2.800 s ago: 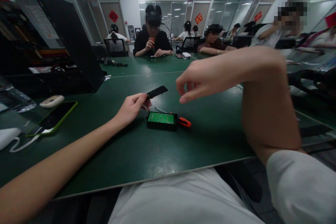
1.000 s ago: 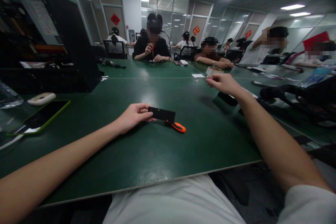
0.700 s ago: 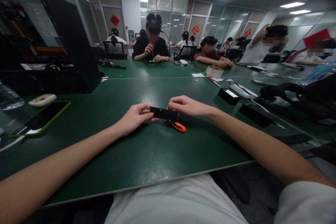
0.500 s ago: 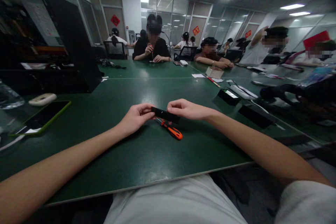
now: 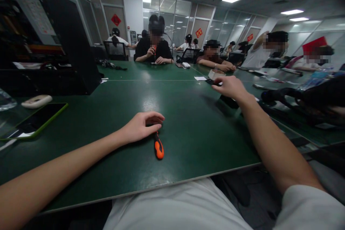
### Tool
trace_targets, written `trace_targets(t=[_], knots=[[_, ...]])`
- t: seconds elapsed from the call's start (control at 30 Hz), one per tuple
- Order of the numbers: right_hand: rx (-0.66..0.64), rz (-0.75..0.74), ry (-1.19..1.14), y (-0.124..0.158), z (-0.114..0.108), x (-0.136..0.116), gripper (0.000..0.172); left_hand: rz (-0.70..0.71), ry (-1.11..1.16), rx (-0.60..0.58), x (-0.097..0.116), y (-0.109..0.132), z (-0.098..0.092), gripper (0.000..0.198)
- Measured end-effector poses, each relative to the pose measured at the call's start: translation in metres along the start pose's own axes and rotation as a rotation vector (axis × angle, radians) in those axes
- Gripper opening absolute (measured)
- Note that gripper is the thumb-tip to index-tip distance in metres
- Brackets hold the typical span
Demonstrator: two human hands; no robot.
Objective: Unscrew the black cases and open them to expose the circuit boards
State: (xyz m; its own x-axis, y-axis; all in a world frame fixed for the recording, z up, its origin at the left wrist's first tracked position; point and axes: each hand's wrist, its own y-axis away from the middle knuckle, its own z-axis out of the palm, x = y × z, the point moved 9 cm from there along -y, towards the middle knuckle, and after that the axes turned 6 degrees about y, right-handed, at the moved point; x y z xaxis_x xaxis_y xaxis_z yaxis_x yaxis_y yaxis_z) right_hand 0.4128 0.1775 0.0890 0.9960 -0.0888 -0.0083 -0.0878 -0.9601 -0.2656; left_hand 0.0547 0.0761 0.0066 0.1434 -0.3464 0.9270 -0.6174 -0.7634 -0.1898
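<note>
My left hand rests on the green table, fingers curled down over the metal shaft of an orange-handled screwdriver. The handle sticks out from under the fingers toward me. My right hand is stretched out to the far right of the table. Its fingers are closed on a small black device, just in front of a small cardboard box. Another black device lies under that wrist.
A phone in a green case and a white oval object lie at the left, beside a large black case. Black cases and cables crowd the right side. Several people sit at the table's far end.
My right hand has carried the black device from between both hands out to the far right. My left hand has let go of it and come down on the screwdriver, whose handle now points toward me.
</note>
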Motion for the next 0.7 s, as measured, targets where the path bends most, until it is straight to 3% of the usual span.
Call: trace_targets(t=[0.1, 0.23, 0.7], knots=[[-0.057, 0.196, 0.116, -0.005, 0.012, 0.066, 0.037, 0.039, -0.087, -0.01, 0.008, 0.002, 0.002, 0.027], [-0.173, 0.28, 0.141, -0.005, 0.026, 0.111, 0.039, 0.076, -0.153, -0.017, 0.013, 0.002, 0.003, 0.024], [-0.295, 0.229, 0.15, -0.016, 0.046, 0.121, 0.041, 0.112, -0.177, -0.038, 0.016, 0.001, 0.004, 0.018]])
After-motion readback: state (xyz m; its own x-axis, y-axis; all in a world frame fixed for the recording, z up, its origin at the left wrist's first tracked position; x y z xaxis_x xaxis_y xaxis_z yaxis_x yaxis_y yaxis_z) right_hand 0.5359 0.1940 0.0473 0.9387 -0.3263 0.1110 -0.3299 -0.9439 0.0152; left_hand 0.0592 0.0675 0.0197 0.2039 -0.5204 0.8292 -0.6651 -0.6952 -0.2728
